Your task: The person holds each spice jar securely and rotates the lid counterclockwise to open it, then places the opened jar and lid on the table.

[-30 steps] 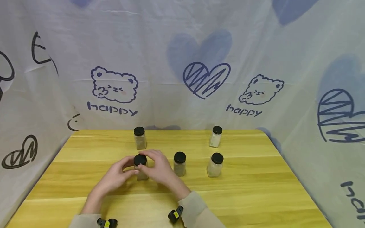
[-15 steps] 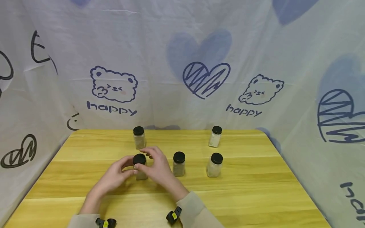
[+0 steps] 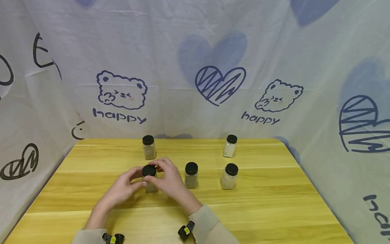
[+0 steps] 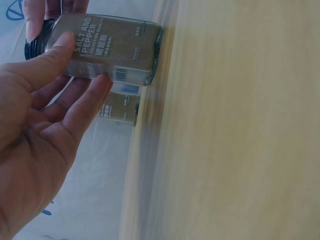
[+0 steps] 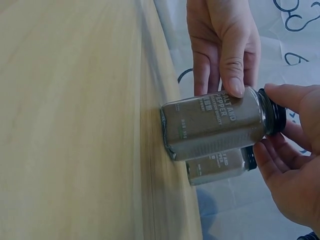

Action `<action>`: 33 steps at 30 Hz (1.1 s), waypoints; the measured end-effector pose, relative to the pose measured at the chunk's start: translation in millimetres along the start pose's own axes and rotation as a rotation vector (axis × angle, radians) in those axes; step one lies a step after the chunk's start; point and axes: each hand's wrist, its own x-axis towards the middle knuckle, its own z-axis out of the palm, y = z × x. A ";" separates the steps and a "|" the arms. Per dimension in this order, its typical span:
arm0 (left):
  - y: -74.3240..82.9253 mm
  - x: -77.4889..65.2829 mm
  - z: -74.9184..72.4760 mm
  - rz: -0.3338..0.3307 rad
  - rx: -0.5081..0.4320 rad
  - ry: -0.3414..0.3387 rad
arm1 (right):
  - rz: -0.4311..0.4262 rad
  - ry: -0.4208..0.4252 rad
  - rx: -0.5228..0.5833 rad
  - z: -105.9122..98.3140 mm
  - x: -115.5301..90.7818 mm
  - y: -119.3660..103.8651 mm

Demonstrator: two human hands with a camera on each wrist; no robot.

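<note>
Jar labelled SALT AND PEPPER (image 4: 120, 50), upright on wooden table (image 3: 274, 200), just in front of similar jar (image 3: 149, 152), left of another jar (image 3: 191, 180). Gripped round body between thumb and fingers of left hand (image 4: 45, 107); pinched at black lid (image 5: 275, 114) by thumb and fingertips of right hand (image 5: 300, 185). Step in hand, by judgement: turning lid; loosening or tightening, cannot tell. Next move likely calls for steady hold below, even twist above, no tipping.
</note>
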 end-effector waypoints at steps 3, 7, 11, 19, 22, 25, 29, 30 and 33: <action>-0.4 0.2 0.2 0.002 -0.004 0.001 | -0.023 -0.010 -0.015 -2.0 -0.3 -0.4; -0.8 -0.1 0.3 0.008 -0.006 0.001 | -0.054 -0.027 -0.050 -3.4 0.2 0.0; -1.2 0.0 0.6 0.013 -0.001 -0.001 | -0.067 -0.050 -0.086 -3.7 0.8 0.6; -2.0 -0.2 0.3 0.010 0.026 0.001 | -0.066 -0.056 -0.094 -2.4 -0.2 0.4; -1.6 0.0 0.0 0.009 0.019 0.001 | -0.051 -0.020 -0.071 -0.4 -0.4 -0.2; -1.1 0.1 -0.2 0.006 0.016 -0.001 | -0.029 0.017 -0.051 1.4 -0.9 -1.4; -0.4 0.1 -0.2 0.006 0.021 0.001 | -0.018 0.039 -0.065 1.9 -1.8 -2.5; -0.4 0.1 -0.3 0.006 0.017 -0.001 | -0.022 0.039 -0.070 1.9 -1.9 -2.6; -0.4 -0.1 -0.5 0.005 0.004 -0.008 | -0.021 0.032 -0.075 1.7 -1.4 -2.6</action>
